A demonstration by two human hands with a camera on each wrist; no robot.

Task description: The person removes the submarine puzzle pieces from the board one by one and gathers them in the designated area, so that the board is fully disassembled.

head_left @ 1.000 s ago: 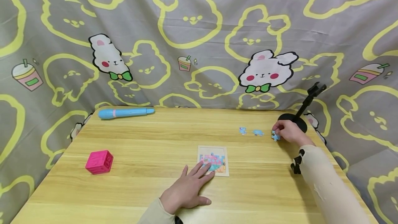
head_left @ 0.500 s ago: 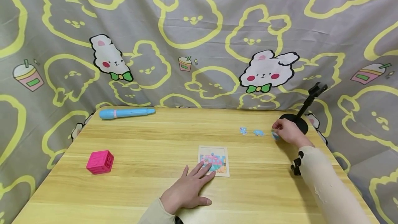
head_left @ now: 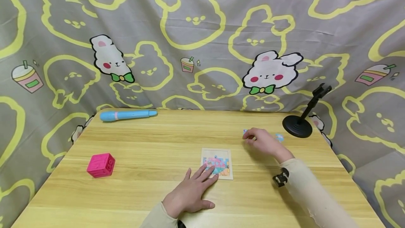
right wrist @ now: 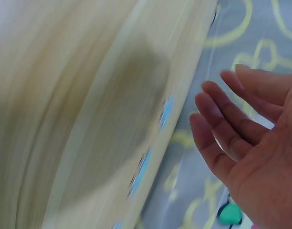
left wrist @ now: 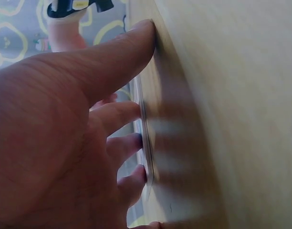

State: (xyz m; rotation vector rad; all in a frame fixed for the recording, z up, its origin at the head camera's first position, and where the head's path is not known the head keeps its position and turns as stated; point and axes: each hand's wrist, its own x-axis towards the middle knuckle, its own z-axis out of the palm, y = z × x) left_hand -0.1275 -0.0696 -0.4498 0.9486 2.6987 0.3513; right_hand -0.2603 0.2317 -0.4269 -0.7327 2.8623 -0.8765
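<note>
A grey curtain (head_left: pixel 196 27) with yellow bear outlines hangs behind and at both sides of the wooden table (head_left: pixel 126 196). A blue microphone (head_left: pixel 128 115) lies along the back edge at the left corner; a black stand (head_left: pixel 297 126) is upright near the back right corner. A pink block (head_left: pixel 100 165) sits near the left edge, and a wide span of wood runs from it to the puzzle tray (head_left: pixel 216 153), which lies flat near the table's middle, well apart from every edge, its top part unfilled.

The left hand (head_left: pixel 191 191) is spread wide, fingertips on the tray's lower left part, thumb on the wood. The right hand (head_left: pixel 264 143) is raised over the row of pieces (right wrist: pixel 140 172), fingers loosely bent and parted, nothing in its grasp. Three blue pieces show in the right wrist view; from the head, the hand partly covers them. The row lies between tray and stand, behind the tray, with a strip of wood towards the back edge. Beige sleeves (head_left: pixel 316 192) cover both forearms.
</note>
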